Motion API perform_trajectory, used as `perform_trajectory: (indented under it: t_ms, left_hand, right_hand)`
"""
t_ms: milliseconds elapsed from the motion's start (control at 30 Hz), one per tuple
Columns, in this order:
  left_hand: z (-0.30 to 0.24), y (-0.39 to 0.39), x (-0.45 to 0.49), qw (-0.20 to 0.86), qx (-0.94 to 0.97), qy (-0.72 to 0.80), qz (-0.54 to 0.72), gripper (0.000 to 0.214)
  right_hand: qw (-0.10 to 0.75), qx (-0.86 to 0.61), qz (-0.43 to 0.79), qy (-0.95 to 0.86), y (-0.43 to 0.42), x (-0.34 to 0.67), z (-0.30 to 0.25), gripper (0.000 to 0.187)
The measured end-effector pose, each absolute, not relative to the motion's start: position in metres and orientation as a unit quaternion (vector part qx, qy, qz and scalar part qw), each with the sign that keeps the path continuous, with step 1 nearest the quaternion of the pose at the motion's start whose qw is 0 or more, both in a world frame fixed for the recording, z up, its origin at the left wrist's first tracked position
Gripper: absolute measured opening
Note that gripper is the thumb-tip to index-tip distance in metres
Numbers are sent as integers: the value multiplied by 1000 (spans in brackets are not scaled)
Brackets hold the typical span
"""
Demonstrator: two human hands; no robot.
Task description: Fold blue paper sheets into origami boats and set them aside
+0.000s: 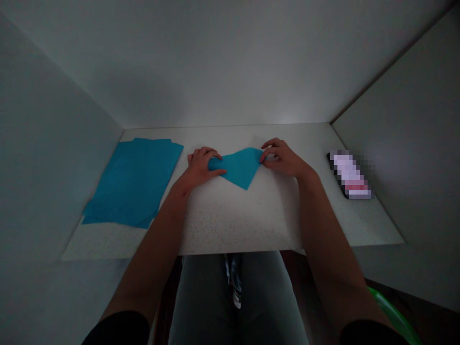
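On the surface [233,225], a stack of blue sheets [132,182] lay left of the left hand [201,165], and one phone [350,175] lay right of the right hand [282,157]. Between them, both hands pinched the ends of one folded sheet [239,167]. A loose pinch could have let its fold spring open. The stack's sheets could not be counted.

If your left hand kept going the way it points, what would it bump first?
The left hand would meet the folded blue paper first. It is already touching that paper's left end, so there is hardly any way left to go.
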State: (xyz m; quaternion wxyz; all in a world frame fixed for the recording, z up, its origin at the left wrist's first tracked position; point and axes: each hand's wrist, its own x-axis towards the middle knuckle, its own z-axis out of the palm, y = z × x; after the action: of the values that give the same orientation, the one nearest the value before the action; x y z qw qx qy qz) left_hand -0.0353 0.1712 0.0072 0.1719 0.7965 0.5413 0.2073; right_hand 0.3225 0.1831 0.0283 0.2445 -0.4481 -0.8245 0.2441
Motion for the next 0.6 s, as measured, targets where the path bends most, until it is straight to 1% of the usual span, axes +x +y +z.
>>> perform_trajectory:
  t_ms: [67,133,233,400,500,600]
  left_hand:
    - [5,172,-37,159,783,565,205,57]
    - [4,172,-38,155,778,575,201,63]
    - [3,172,-38,155,777,575,201,62]
    - [7,172,-37,165,778,575,192,55]
    - [11,173,-36,184,776,576,180,58]
    - [14,174,-34,206,771,576,174,59]
  right_hand:
    - [243,-432,259,-829,180,320,33,9]
    - [245,-419,278,-829,178,319,37,8]
    - [252,-416,305,-818,177,318,39,10]
    - [266,-411,379,-785,177,317,36,13]
    - [291,-386,424,-766,178,315,34,18]
    - [319,-399,445,-736,177,313,33,26]
